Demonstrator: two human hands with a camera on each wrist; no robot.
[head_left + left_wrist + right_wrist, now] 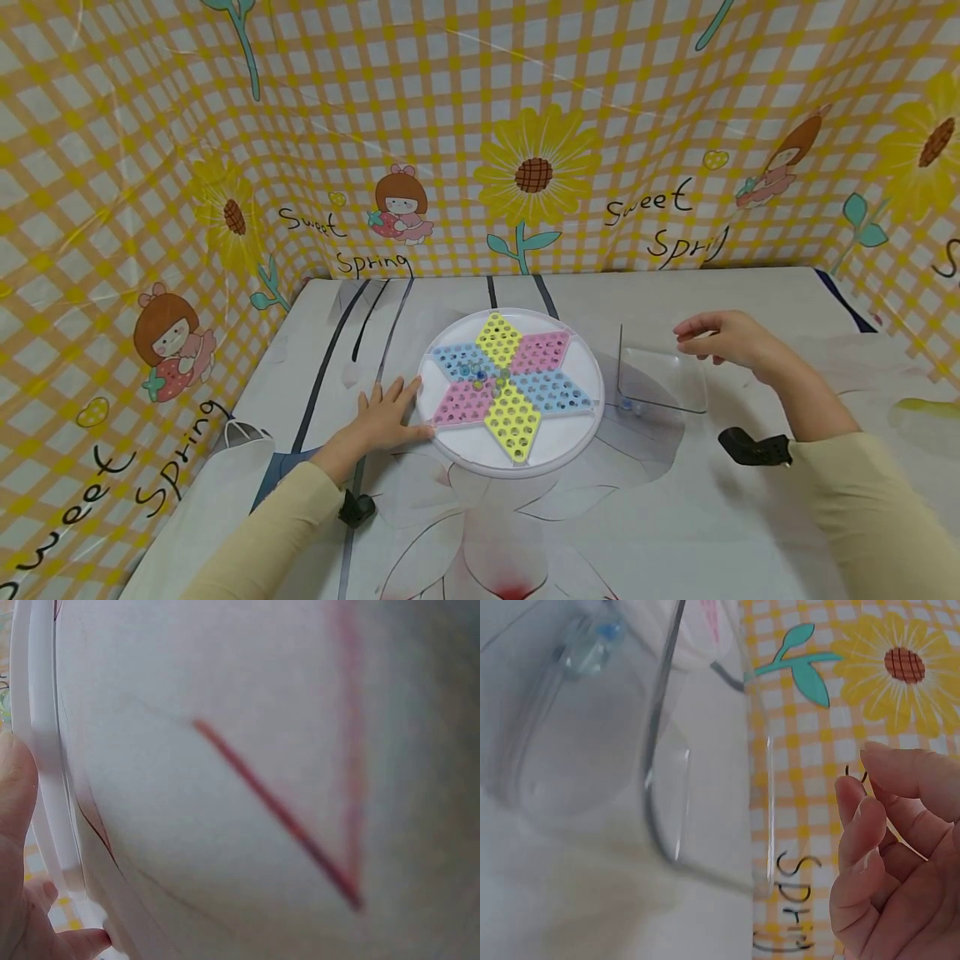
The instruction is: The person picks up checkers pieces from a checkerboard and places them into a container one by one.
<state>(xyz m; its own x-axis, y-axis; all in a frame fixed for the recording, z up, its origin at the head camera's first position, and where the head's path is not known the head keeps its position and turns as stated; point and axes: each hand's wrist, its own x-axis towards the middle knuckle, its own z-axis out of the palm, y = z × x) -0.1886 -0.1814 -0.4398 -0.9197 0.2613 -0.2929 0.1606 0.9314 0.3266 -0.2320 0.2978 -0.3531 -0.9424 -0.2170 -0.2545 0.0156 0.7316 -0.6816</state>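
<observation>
A round white Chinese checkers board (442,446) lies on the table, its star made of yellow, pink and blue points. Several glass marbles (480,377) sit in holes around its centre and blue left point. My left hand (386,414) rests at the board's left rim with fingers spread; in the left wrist view its fingers (15,787) touch that rim. To the right stands a clear plastic box (660,379), with a few marbles (592,645) in its near left corner. Above the box's right side hovers my right hand (723,340), fingers loosely bent, nothing visible between them.
A white cloth with floral print (495,533) covers the table. Checked fabric (450,100) hangs behind and at the sides. At the left edge lie a white object (243,442) and a dark blue flat piece (279,475), partly behind my left forearm.
</observation>
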